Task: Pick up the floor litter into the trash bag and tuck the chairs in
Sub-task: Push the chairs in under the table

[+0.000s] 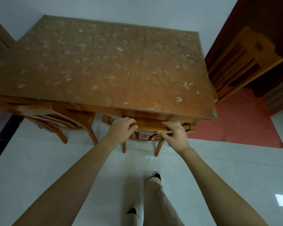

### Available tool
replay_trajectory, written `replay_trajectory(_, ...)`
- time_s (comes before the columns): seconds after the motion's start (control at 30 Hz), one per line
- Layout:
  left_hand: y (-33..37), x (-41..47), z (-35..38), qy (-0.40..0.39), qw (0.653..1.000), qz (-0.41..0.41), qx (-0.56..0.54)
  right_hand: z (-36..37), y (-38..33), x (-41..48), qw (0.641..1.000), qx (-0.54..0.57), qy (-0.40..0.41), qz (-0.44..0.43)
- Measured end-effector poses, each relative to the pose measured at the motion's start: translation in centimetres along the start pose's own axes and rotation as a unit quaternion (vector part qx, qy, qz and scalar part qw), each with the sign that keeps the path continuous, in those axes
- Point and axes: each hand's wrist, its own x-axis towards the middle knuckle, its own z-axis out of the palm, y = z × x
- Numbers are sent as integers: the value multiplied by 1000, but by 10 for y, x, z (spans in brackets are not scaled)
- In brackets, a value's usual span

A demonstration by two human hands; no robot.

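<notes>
A wooden chair (149, 125) stands at the near edge of the wooden table (104, 70), its seat hidden under the tabletop and its top rail against the table's edge. My left hand (122, 128) grips the left part of the top rail. On the right part of the same rail my right hand (175, 132) is closed. A second wooden chair (59, 118) stands tucked under the table to the left. No litter and no trash bag are in sight.
A leaf-patterned cover lies on the tabletop. A third chair (240, 62) stands at the table's right end by a dark wooden door. A red mat (238, 121) lies on the pale tiled floor at the right. My feet (156, 175) are just behind the chair.
</notes>
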Motion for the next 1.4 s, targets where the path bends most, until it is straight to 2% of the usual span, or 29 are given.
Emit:
replay_trajectory(0.13,28,-37,-12,49,997,43,41,-23,-13,-32,992,-76,59,-81)
replay_trajectory(0.3,65,-95,-30,118,986,97,70,-54,-34,-90,978,-126,134,-99)
replay_trajectory(0.4,80,-133,-27,129,985,101,60,-61,-40,-137,973,-139,165,-81)
replay_trajectory(0.5,86,-169,-9,104,989,93,41,-55,-40,-190,974,-144,172,-40)
replay_trajectory(0.7,102,-217,40,-1,994,108,33,-32,-19,-282,975,-153,149,55)
replay_trajectory(0.87,148,-217,57,-21,989,143,26,-60,1,-316,970,-154,164,92)
replay_trajectory(1.1,250,-186,101,-36,976,209,45,-132,69,-360,955,-126,224,146)
replay_trajectory(1.4,471,-176,225,-84,942,324,8,-263,201,-488,917,-150,273,248)
